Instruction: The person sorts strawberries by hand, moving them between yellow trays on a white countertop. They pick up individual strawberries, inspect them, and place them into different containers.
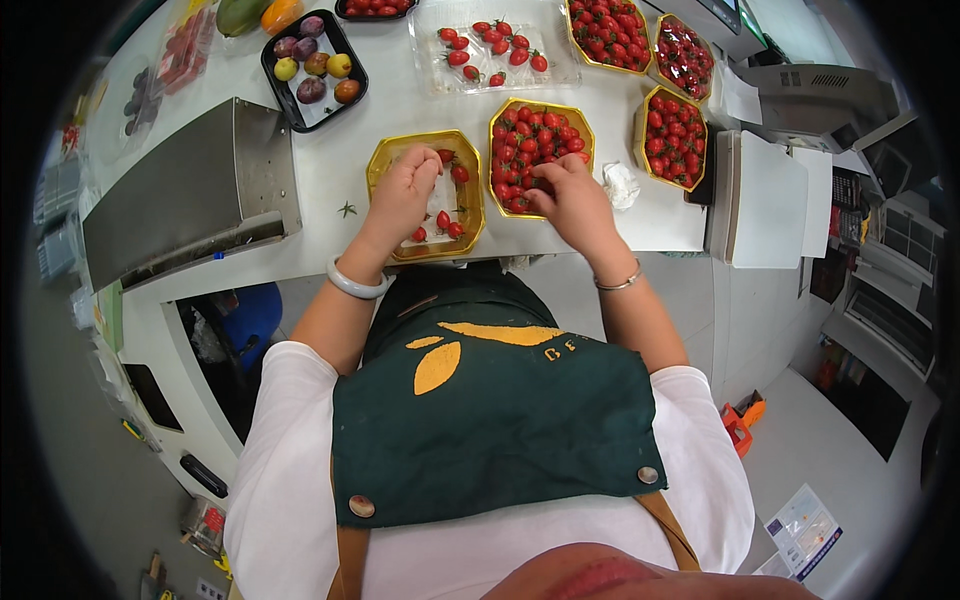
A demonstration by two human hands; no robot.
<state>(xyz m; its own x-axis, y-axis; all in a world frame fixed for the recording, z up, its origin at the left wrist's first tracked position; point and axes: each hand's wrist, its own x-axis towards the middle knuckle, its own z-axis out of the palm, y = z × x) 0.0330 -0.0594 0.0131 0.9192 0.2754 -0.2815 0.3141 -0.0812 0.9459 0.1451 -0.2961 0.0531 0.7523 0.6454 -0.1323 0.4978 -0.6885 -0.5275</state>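
Observation:
My left hand (411, 184) is curled over a gold-rimmed plastic tray (472, 217) with a few cherry tomatoes along its sides and a pale bottom. Its fingertips are turned away, so what they may hold is hidden. My right hand (574, 199) reaches over the near right part of a second gold tray (589, 131), filled with red cherry tomatoes (529, 139). Thumb and forefinger are spread apart there, with their tips at the fruit.
A clear plastic box (420, 60) with scattered tomatoes lies behind. More filled gold trays (675, 142) stand right, near crumpled white tissue (621, 186). A black tray (274, 97) holds plums. A curved metal housing (180, 180) is left; a green tomato stem (346, 209) lies on the counter (330, 169).

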